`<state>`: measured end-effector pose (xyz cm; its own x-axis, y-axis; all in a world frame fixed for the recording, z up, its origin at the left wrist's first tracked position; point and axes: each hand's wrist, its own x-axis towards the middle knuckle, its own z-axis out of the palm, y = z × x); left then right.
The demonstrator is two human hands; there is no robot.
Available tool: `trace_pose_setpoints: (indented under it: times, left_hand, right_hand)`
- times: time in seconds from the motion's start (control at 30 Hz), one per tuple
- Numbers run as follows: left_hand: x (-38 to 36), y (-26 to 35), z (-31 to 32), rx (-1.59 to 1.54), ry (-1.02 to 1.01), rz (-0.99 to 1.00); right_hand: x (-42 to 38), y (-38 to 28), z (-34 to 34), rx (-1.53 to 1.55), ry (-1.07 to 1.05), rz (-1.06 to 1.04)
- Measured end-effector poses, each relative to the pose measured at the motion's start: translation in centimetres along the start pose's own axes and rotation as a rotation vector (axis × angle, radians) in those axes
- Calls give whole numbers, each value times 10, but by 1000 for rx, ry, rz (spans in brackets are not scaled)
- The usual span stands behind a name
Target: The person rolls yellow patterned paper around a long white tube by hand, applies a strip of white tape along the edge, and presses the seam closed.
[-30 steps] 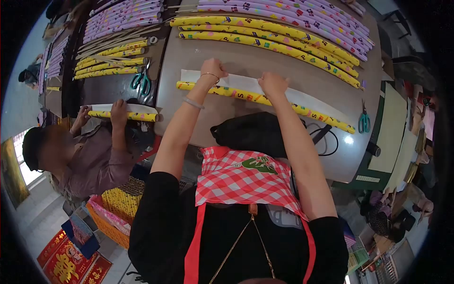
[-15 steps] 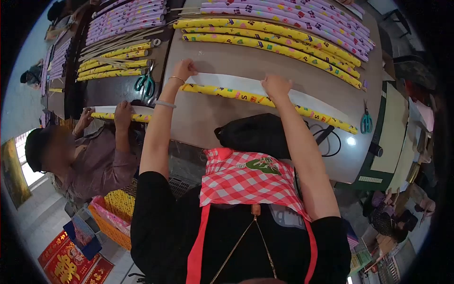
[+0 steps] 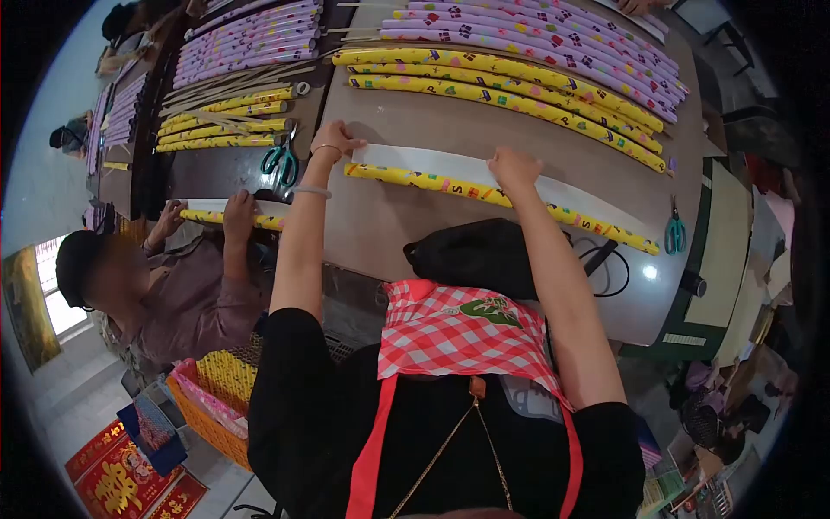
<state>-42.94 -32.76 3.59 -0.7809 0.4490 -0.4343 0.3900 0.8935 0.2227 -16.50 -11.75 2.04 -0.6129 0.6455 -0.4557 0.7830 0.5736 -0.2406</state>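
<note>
In front of me lies a partly rolled sheet of yellow patterned wrapping paper [image 3: 424,180], its white underside [image 3: 432,157] showing as a strip along the far side. My left hand [image 3: 335,141] is closed at the strip's left end, thumb and fingers pinching the paper's edge. Farther right, my right hand [image 3: 517,169] is closed at the far edge of the same paper, its fingertips partly hidden. Beyond my hands lie several finished-looking yellow rolls [image 3: 510,101]. Teal-handled scissors [image 3: 675,233] rest near the roll's right end.
Purple rolls [image 3: 536,39] line the back of the table [image 3: 389,221]. A black bag [image 3: 475,251] lies at the near edge. To my left, a co-worker [image 3: 173,285] handles another yellow roll [image 3: 207,216]; scissors [image 3: 278,164] lie beyond. An orange basket [image 3: 212,424] stands below.
The whole view has shifted slightly, so everything sits a little farther right and lower. Both my hands stay at the paper's far edge; the left fingers look more closely pinched.
</note>
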Motion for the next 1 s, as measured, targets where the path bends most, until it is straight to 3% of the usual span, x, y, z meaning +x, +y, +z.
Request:
trace_pose_setpoints:
  times: [0.03,0.07,0.3,0.37,0.5,0.57,0.67,0.8,1.0]
  left_hand:
    - [-2,2,-3,-77,-38,-92]
    - [18,-25,20,-187,26,16]
    - [12,-26,21,-203,107,60]
    - [19,-38,24,-401,66,128]
    - [22,-40,21,-240,64,192]
    - [23,-21,28,20,341,51]
    - [-2,33,41,-203,635,299]
    - [-48,126,74,-359,102,465]
    - [-53,170,121,-124,20,435]
  right_hand:
    - [-1,0,0,3,6,-2]
    - [-2,1,-1,5,12,-3]
    - [1,0,-1,-4,15,-7]
    - [1,1,-1,-9,-24,1]
    - [1,3,4,-18,2,-22]
    - [2,3,4,-38,25,-29]
    - [-3,-1,-2,32,3,-23]
    - [4,5,10,-88,74,-75]
    - [1,3,4,-90,32,-64]
